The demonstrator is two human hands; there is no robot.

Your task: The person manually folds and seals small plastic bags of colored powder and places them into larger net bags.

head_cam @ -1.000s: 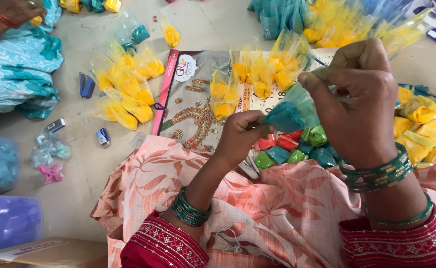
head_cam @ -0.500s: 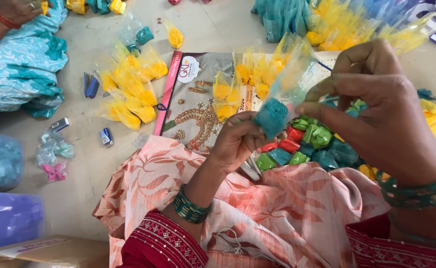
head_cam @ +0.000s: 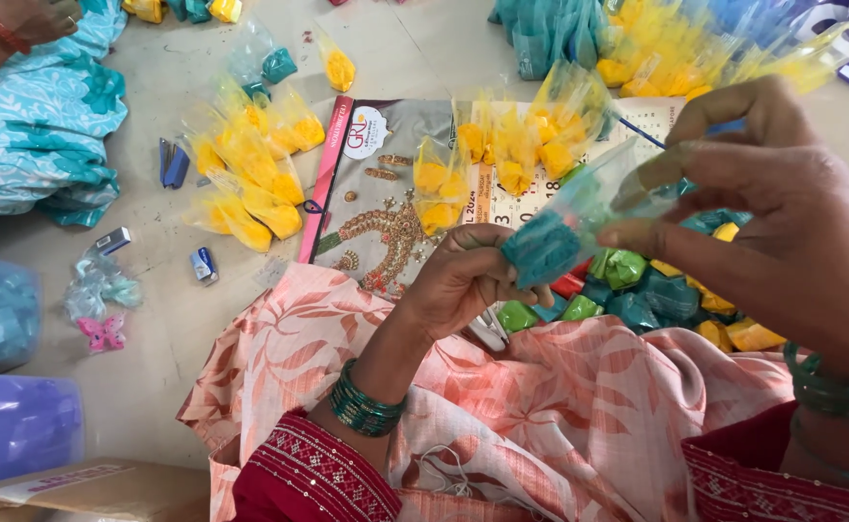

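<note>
Head view: left hand (head_cam: 463, 280) pinches the packed teal bottom of a small clear pouch (head_cam: 564, 227); right hand (head_cam: 772, 208) grips its open top between thumb and fingers. Pouch held in the air above the lap, long axis running lower-left to upper-right, hand to hand. Left hand is nearer the filled end. Loose teal, green and yellow wrapped packets (head_cam: 656, 300) lie just below, on the pink cloth (head_cam: 560, 416).

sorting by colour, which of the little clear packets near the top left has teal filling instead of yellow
The small teal-filled packet lying on the floor just left of a lone yellow packet, above the pile of yellow packets. Every packet around it holds yellow.
</note>
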